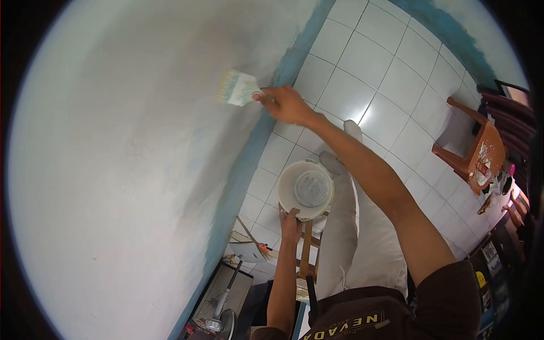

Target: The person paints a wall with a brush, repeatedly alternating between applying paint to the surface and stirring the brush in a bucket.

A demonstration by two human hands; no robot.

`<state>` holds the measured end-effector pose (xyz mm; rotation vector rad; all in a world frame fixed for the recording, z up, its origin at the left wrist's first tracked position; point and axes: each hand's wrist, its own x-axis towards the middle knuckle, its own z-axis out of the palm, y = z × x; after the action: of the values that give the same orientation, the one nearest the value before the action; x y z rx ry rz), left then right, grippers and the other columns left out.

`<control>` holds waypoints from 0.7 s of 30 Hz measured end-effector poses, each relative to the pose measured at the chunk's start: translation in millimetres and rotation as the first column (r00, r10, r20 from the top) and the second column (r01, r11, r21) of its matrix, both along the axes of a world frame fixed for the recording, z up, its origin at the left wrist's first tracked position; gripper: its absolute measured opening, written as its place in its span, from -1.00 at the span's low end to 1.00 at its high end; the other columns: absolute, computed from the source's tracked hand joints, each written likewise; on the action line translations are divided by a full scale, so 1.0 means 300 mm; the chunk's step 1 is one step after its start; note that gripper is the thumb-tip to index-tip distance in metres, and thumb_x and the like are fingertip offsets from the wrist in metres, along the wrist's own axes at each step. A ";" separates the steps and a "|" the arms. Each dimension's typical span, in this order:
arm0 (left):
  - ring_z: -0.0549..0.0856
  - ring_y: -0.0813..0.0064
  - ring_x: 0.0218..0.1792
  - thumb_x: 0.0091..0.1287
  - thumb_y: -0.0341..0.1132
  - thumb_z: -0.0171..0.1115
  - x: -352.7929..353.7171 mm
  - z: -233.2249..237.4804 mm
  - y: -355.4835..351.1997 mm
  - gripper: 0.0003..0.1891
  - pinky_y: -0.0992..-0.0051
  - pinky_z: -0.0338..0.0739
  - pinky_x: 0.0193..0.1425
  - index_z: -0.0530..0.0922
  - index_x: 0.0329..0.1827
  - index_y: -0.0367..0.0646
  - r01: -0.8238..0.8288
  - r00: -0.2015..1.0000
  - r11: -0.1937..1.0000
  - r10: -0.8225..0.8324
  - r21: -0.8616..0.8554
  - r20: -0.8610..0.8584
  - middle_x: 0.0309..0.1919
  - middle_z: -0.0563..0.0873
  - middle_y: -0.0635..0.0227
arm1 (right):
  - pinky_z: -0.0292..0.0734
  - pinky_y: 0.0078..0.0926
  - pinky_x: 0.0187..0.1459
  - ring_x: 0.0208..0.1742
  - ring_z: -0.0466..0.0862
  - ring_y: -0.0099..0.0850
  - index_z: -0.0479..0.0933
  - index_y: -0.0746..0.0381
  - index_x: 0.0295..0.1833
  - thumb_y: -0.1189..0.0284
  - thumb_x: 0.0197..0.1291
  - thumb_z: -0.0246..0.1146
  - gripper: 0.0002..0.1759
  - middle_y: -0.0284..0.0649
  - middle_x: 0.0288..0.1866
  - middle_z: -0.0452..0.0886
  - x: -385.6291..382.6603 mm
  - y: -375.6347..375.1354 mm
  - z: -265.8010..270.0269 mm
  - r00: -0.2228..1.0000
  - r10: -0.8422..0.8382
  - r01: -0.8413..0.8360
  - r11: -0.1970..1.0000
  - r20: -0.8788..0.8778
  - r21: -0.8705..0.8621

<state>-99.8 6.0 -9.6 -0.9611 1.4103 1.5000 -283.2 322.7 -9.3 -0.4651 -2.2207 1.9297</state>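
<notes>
A wide paint brush [239, 89] is held in my right hand [286, 105], its pale bristles pointing left at the wall [141, 141]. Whether the bristle tips touch the wall I cannot tell. My left hand [290, 224] grips the near rim of a white bucket [288, 195], thumb over the edge. Pale contents [312, 188] show at the bucket's bottom. The wall is whitish with greyish patches, and a blue band [249, 153] runs along its lower edge.
White floor tiles [362, 62] lie beyond the wall. A brown plastic chair [487, 147] with items on it stands at the right. Wooden rungs [306, 249] are below the bucket. A cabinet [209, 289] bearing a fan-like object [226, 323] is at lower left. A person's hand shows far right.
</notes>
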 end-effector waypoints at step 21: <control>0.51 0.23 0.35 0.25 -0.70 0.01 0.008 -0.002 0.086 -0.24 0.25 0.56 0.40 0.14 0.56 -0.03 -0.008 0.999 0.999 0.006 -0.038 -0.034 0.36 0.41 0.16 | 0.53 0.05 -0.28 -0.46 0.63 0.10 0.66 0.30 -0.38 0.04 0.51 0.08 -0.42 0.11 -0.60 0.57 0.075 0.038 0.122 0.976 0.104 -0.111 0.993 0.190 0.026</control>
<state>-97.5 31.9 -10.1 -0.9693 1.4661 1.5056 -260.7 334.2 27.3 -0.5544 -2.4419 1.9677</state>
